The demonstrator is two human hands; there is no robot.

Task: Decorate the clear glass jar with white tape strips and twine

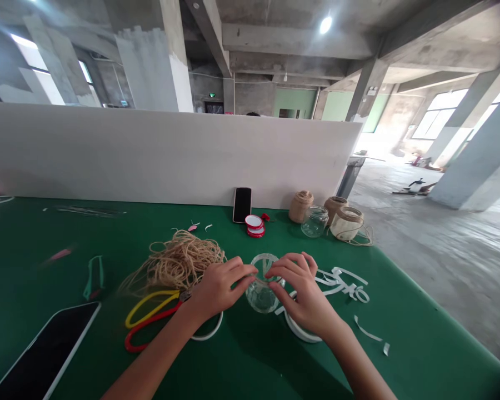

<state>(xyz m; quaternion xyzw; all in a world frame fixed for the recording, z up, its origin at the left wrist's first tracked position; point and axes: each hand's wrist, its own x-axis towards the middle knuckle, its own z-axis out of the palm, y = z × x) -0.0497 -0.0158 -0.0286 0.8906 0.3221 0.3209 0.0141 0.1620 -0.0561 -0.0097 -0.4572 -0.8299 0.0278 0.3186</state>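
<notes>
A clear glass jar [261,300] stands upright on the green table in front of me, its round mouth facing up. My left hand [227,286] pinches the near-left side of its rim between thumb and fingers. On the right side of the rim, my right hand [300,289] is closed in the same way, fingers bent over the neck. A thin, pale strip seems to run along the rim between my fingertips, too fine to make out. White tape rolls [304,333] lie under my right hand. Red-and-yellow-handled scissors [152,316] rest beside my left forearm, partly covered.
Jute twine [183,258] lies heaped left of the jar. Tape scraps [345,284] are scattered at right. Behind stand a twine-wrapped jar [300,206], another clear jar [314,223], red-rimmed lids [255,226] and a phone [242,205]. A large dark tablet [45,355] lies front left.
</notes>
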